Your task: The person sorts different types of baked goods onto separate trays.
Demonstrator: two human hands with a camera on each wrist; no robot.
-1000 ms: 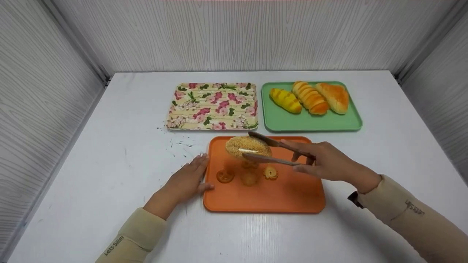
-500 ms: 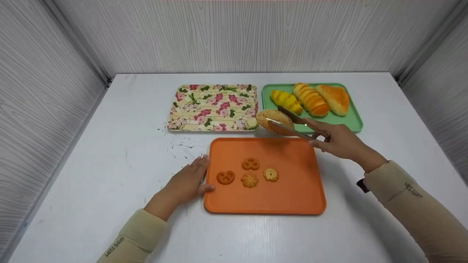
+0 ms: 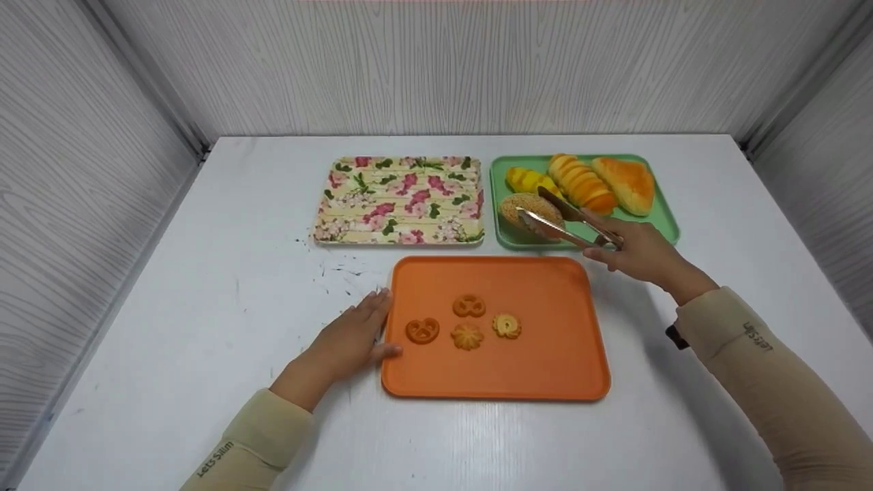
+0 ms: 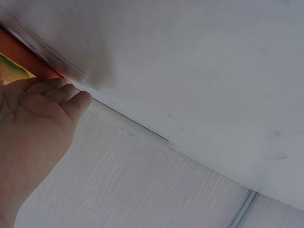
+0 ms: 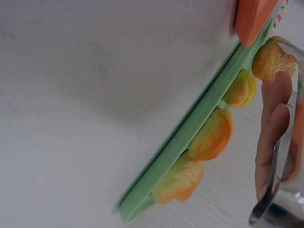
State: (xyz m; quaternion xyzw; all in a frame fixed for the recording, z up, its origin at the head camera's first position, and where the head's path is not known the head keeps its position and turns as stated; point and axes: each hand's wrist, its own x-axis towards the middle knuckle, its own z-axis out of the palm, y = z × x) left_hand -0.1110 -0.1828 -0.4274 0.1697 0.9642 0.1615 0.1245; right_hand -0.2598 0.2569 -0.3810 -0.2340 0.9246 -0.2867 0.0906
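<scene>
My right hand [image 3: 634, 249] grips metal tongs [image 3: 556, 228], whose tips hold a seed-covered bread roll [image 3: 516, 206] at the front left of the green tray [image 3: 655, 228]. Whether the roll touches the tray I cannot tell. Close behind it lies a yellow bread [image 3: 524, 179], partly covered by roll and tongs. In the right wrist view the curled fingers [image 5: 273, 111] lie along the tongs [image 5: 280, 156]. My left hand [image 3: 344, 341] rests with fairly straight fingers at the left edge of the orange tray [image 3: 505, 382], its thumb over the rim.
Several cookies, among them a pretzel-shaped cookie [image 3: 422, 331], lie on the orange tray. A striped bread [image 3: 583, 183] and a triangular bread [image 3: 626, 184] share the green tray. A floral tray [image 3: 402, 201] stands left of it. Patterned panels [image 3: 470, 68] enclose the white table [image 3: 170, 307].
The right hand has carried the seeded roll in the tongs from above the orange tray, right and away, to the green tray. The left hand has stayed at the orange tray's edge.
</scene>
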